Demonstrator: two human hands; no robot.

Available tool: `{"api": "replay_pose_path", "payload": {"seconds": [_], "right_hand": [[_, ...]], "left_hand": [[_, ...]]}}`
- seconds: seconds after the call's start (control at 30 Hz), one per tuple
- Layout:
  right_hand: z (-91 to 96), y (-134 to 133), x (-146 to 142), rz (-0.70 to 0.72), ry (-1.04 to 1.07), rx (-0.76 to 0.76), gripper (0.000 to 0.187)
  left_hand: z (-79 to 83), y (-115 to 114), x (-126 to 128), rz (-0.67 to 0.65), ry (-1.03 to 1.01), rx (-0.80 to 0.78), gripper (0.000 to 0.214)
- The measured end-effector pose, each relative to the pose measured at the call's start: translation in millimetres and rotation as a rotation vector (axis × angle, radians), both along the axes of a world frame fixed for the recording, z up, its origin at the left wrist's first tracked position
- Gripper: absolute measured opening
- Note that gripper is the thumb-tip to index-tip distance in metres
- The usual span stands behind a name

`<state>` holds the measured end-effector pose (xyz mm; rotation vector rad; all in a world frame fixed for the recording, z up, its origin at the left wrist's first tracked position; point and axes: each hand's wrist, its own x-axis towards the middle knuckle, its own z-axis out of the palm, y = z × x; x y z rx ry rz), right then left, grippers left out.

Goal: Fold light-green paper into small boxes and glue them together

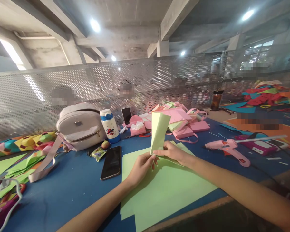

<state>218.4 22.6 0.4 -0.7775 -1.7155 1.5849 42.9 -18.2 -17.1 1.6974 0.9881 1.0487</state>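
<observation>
A folded pale green sheet of paper (159, 129) stands upright between my hands, above the table. My left hand (145, 163) pinches its lower corner, fingers closed. Around its lower right side is my right hand (171, 151), with the thumb across the front and the other fingers partly hidden behind. Beneath both hands lie larger light green sheets (169, 190), overlapping at the near edge of the blue table (70, 190).
Left of the sheets lies a black phone (111, 162), near a bottle (110, 126) and a pale backpack (81, 125). Pink paper pieces (178, 117) are heaped behind. On the right are a pink glue gun (229, 149) and a purple box (258, 145). A perforated metal screen (96, 83) stands behind the table.
</observation>
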Motion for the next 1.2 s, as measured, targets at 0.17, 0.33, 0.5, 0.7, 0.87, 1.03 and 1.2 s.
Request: {"api": "replay_pose_path", "payload": {"seconds": [0.17,0.33,0.5,0.7,0.87,1.03,1.2], "right_hand": [[1.6,0.6,1.8,0.008,-0.002,-0.006,0.031],[1.1,3.3,3.4,-0.067,-0.001,0.026,0.029],[-0.5,4.5,4.6,-0.085,-0.027,-0.020,0.031],[0.6,3.3,5.1,-0.024,0.005,-0.092,0.028],[2.8,2.0,3.9,-0.047,0.027,-0.185,0.025],[1.6,2.8,3.6,-0.065,0.036,-0.197,0.027],[1.9,2.8,3.2,-0.118,0.022,-0.203,0.031]], "left_hand": [[-2.2,-0.3,-1.5,-0.021,-0.002,-0.017,0.047],[-1.4,-0.8,-2.2,-0.038,0.001,-0.013,0.047],[-2.2,0.5,-2.7,-0.054,-0.008,-0.010,0.050],[-4.0,0.9,-2.4,-0.068,-0.009,-0.008,0.048],[-3.5,-0.8,-2.1,-0.074,-0.003,-0.011,0.048],[-2.0,-1.0,-2.6,-0.070,-0.003,-0.008,0.047],[-3.1,0.3,-3.3,-0.053,0.001,-0.011,0.047]]}}
